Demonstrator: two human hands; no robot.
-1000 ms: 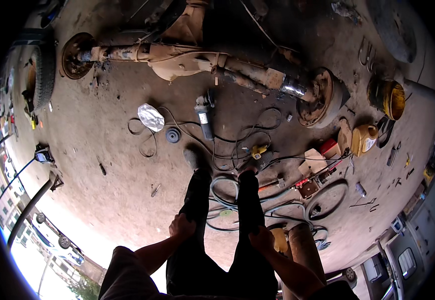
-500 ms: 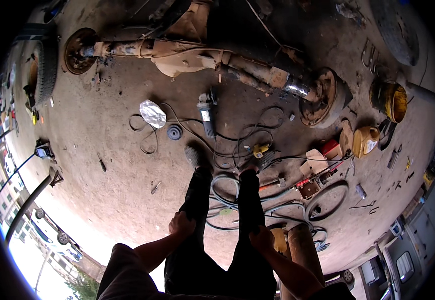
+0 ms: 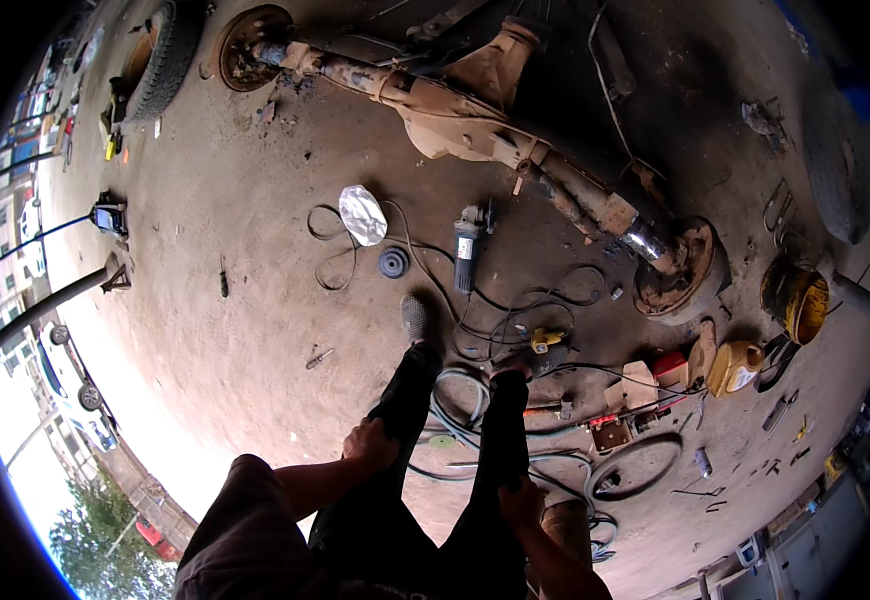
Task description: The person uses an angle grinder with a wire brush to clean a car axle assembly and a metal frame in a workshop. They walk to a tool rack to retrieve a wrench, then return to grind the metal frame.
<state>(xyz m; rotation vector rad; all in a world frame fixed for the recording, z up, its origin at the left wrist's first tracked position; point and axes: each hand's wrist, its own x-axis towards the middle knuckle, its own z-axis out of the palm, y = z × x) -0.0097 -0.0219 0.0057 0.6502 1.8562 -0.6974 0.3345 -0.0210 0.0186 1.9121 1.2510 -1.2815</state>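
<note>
I find both hands at the legs, with no tool seen in either. The left hand point(image 3: 370, 445) rests against the left trouser leg point(image 3: 403, 398); its fingers look curled, but I cannot tell whether that grip is clamped on the cloth or merely laid there. The right hand point(image 3: 522, 502) lies against the right trouser leg point(image 3: 503, 425) in deep shadow; I cannot tell how its grip stands.

Both trouser legs run forward to the grey shoes point(image 3: 415, 316), set apart on the floor point(image 3: 285, 330). Ahead of them lie an angle grinder point(image 3: 466, 262) and a dark round disc point(image 3: 393, 262), well out of touch of either hand. Beyond these stands a rusted axle point(image 3: 475, 130).

I assess the present step as a pause, hands braced on the legs. In my judgement, any move from here calls first for freeing a hand; a reach to the grinder would also call for a forward bend and care around the black cable point(image 3: 488, 302) near the shoes.
</note>
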